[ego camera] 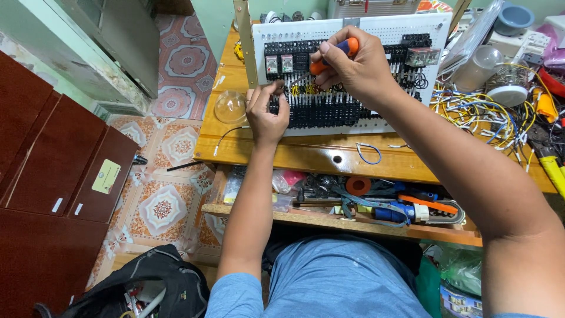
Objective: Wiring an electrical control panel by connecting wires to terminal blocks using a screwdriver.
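Closed around one orange-and-blue screwdriver [334, 54], our right hand [353, 68] has a full grip, the tip aimed down-left at the single white perforated panel [353, 28] propped on the tabletop [306, 154]. Our left hand [266, 113] pinches narrowly at the lower of two black terminal rows [329, 112], just below the tool. Two clear relays [279, 63] sit left of the grip.

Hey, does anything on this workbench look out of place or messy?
Yes: a tangle of yellow, blue and white wires sprawls loose right of the white perforated panel, and a short blue wire loop lies stray on the wooden tabletop.
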